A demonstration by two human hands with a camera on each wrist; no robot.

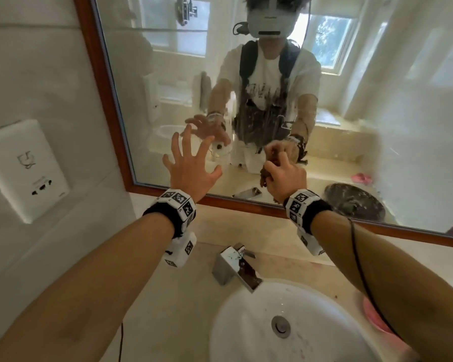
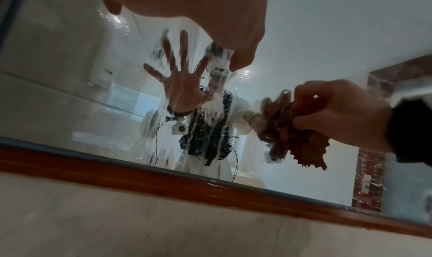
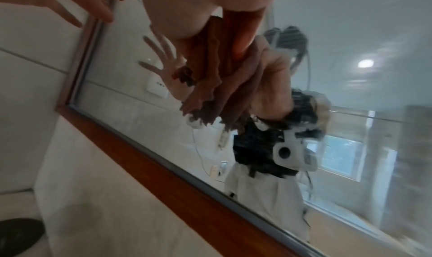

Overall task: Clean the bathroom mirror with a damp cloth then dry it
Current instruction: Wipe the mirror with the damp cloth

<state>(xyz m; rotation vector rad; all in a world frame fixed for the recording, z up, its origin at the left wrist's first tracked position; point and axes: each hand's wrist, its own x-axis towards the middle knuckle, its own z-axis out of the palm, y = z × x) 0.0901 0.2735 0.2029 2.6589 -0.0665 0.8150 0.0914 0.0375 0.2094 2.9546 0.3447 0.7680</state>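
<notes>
A wood-framed bathroom mirror (image 1: 351,131) hangs over the sink; wet streaks run down its glass (image 2: 210,131). My right hand (image 1: 283,176) grips a bunched brown cloth (image 1: 263,176) against the lower glass; the cloth (image 2: 297,131) shows crumpled in the left wrist view and hangs from my fingers in the right wrist view (image 3: 210,80). My left hand (image 1: 191,163) is raised beside it with fingers spread, close to the glass and holding nothing. Whether its fingertips touch the mirror I cannot tell.
A white basin (image 1: 241,333) with a chrome faucet (image 1: 236,267) sits below my arms on a beige counter (image 1: 168,296). A white wall socket plate (image 1: 24,168) is left of the mirror frame (image 1: 102,87). Something pink (image 1: 377,317) lies at the basin's right.
</notes>
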